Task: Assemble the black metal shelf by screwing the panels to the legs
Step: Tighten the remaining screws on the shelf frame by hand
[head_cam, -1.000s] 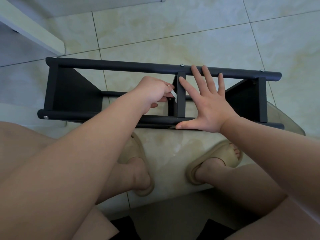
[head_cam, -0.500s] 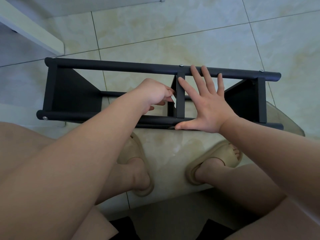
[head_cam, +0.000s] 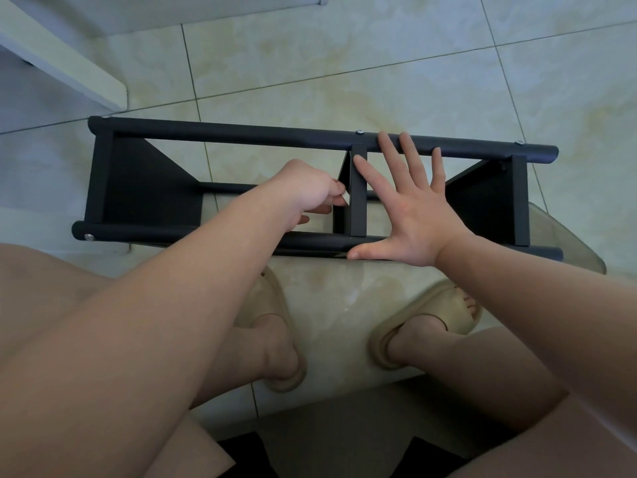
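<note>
Over 1 second little shifts. The left hand [head_cam: 306, 188], fingers curled round a small pale tool [head_cam: 344, 199] just left of the middle panel [head_cam: 358, 201], has rocked slightly, so it is probably still tightening. The right hand [head_cam: 417, 219] stays spread flat just right of it. The shelf [head_cam: 241, 136] lies sideways on a glass table [head_cam: 586, 246] – long axis left-right

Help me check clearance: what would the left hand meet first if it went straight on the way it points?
Likely the middle panel, just beyond the left hand, which pinches a small white thing; depth is unclear.
</note>
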